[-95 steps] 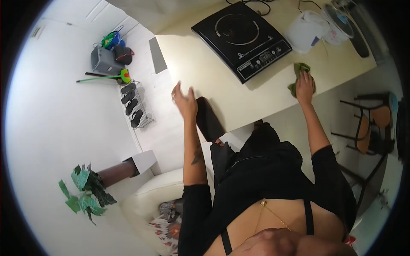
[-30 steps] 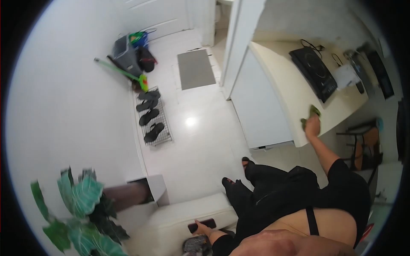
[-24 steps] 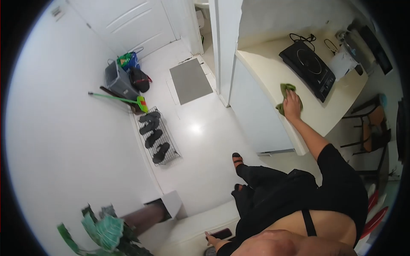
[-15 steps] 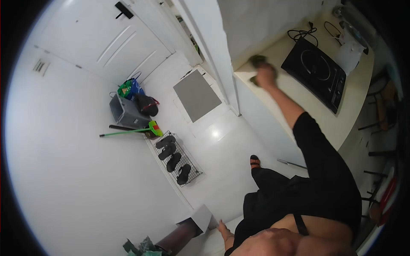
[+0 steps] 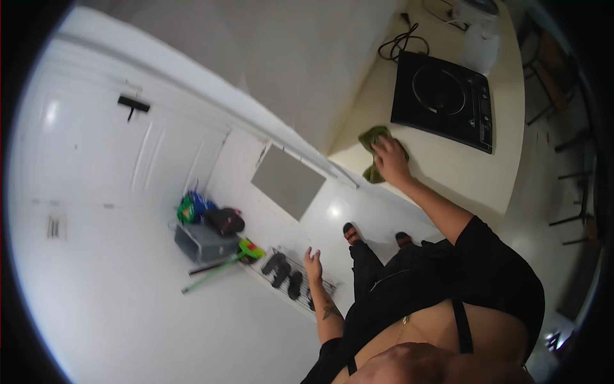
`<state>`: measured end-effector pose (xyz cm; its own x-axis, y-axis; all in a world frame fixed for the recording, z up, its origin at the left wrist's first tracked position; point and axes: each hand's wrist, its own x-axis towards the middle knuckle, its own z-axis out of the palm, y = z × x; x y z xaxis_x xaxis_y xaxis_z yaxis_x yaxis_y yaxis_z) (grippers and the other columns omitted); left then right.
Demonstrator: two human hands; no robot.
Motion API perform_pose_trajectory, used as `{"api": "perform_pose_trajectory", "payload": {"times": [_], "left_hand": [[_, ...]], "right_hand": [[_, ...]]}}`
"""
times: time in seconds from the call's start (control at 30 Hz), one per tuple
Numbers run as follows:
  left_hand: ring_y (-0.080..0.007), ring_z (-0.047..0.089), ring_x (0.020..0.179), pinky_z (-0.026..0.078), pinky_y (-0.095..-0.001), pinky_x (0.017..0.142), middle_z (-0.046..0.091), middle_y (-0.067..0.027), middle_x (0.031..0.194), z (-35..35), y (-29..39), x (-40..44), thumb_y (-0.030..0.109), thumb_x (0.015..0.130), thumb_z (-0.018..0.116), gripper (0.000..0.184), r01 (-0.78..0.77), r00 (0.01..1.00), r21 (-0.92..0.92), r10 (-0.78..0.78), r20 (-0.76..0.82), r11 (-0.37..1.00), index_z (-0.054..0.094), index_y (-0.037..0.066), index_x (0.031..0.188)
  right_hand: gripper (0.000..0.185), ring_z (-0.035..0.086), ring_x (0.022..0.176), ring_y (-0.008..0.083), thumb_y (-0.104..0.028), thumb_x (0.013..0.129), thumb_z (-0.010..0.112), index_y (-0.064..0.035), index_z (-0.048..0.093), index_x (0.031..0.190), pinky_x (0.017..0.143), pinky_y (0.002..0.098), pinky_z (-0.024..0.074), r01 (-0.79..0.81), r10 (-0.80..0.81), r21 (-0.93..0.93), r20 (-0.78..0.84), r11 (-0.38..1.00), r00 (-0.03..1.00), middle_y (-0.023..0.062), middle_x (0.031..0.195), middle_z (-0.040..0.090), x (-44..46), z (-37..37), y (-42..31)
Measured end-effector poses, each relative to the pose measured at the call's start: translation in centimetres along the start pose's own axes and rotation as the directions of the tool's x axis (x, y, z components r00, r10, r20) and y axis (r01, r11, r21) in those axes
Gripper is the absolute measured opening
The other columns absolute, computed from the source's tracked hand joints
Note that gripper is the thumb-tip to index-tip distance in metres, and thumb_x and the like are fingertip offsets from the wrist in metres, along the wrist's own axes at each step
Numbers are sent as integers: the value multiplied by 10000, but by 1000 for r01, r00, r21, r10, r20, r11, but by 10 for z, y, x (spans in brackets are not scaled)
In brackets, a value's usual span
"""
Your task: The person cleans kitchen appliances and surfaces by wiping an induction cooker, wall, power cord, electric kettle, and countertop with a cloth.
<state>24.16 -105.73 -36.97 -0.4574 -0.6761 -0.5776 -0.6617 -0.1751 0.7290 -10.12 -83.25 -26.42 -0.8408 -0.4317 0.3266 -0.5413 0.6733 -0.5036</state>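
Observation:
A crumpled green cloth (image 5: 371,136) lies at the near end of the cream countertop (image 5: 441,166). My right hand (image 5: 391,159) presses down on it, fingers bent over the fabric, and part of the cloth sticks out on both sides of the hand. To the right of that hand sits a black induction cooktop (image 5: 441,96), a short distance from the cloth. My left hand (image 5: 313,264) hangs in the air over the floor beside the shoe rack, its fingers apart and nothing in them.
A black power cord (image 5: 404,43) coils behind the cooktop, near a white appliance (image 5: 480,48). On the floor are a grey mat (image 5: 289,182), a grey bin (image 5: 203,243), a green broom (image 5: 217,274) and a wire rack with dark footwear (image 5: 280,267). Chairs stand at far right.
My right hand and the cloth have moved along the counter edge, closer to my body. My left hand has risen into view. The whole view has turned and shifted.

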Motion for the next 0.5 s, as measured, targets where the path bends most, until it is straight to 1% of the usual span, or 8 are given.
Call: {"api": "perform_pose_trajectory", "payload": {"times": [0.1,0.13,0.23,0.3,0.33,0.4,0.43,0.5], "left_hand": [[-266,522,1133,402,-346,950,539,-209,1224,3,44,46,263,872,614,551,-112,984,50,103,145,993,429,36,1339],[-268,505,1164,406,-349,951,486,-207,1299,1,69,54,264,872,614,555,-34,967,88,10,253,996,427,34,1341],[-273,495,1182,404,-358,962,470,-190,1326,1,133,87,257,887,597,547,-193,906,148,118,407,970,414,35,1352],[-286,440,1241,388,-381,995,378,-176,1407,-3,190,93,203,896,586,592,-422,763,91,300,573,902,328,42,1404],[-286,440,1241,388,-381,995,378,-176,1407,-3,222,89,203,896,586,592,-445,743,105,302,597,889,328,42,1404],[-296,379,1289,354,-404,1034,276,-167,1465,2,282,72,144,896,584,669,-556,646,-90,498,578,826,215,57,1447],[-313,299,1337,298,-442,1063,148,-178,1511,4,306,72,132,882,601,774,-643,574,-73,542,614,763,106,69,1474],[-319,250,1360,278,-450,1073,128,-197,1512,11,322,82,128,877,607,811,-725,508,-42,574,642,688,64,61,1474]], "right_hand": [[439,271,1322,427,-106,837,495,28,500,1255,1094,542,213,81,-62,-123,154,989,986,213,1401,349,-7,35,-40],[449,264,1320,428,-115,838,480,48,488,1256,1094,544,211,75,-69,-59,93,995,993,219,1409,329,2,45,-49],[456,252,1323,417,-137,844,467,60,484,1255,1093,547,208,-98,94,-243,-28,965,995,219,1418,309,79,78,-41],[451,247,1319,414,-143,850,454,58,488,1253,1088,546,218,-408,401,-392,-102,825,910,225,1418,300,137,84,-21],[424,259,1311,416,-145,851,456,51,520,1222,1089,548,214,-445,422,-437,-155,781,893,227,1410,313,161,81,-5],[400,272,1302,418,-147,853,457,44,552,1191,1091,549,209,-506,455,-475,-227,720,861,229,1402,327,203,77,37],[368,306,1278,415,-149,856,456,40,584,1145,1077,542,232,-493,450,-494,-213,717,867,229,1382,356,222,84,66],[344,340,1253,412,-150,859,455,35,616,1100,1063,536,255,-498,455,-501,-217,708,864,230,1362,386,253,76,97]]}}
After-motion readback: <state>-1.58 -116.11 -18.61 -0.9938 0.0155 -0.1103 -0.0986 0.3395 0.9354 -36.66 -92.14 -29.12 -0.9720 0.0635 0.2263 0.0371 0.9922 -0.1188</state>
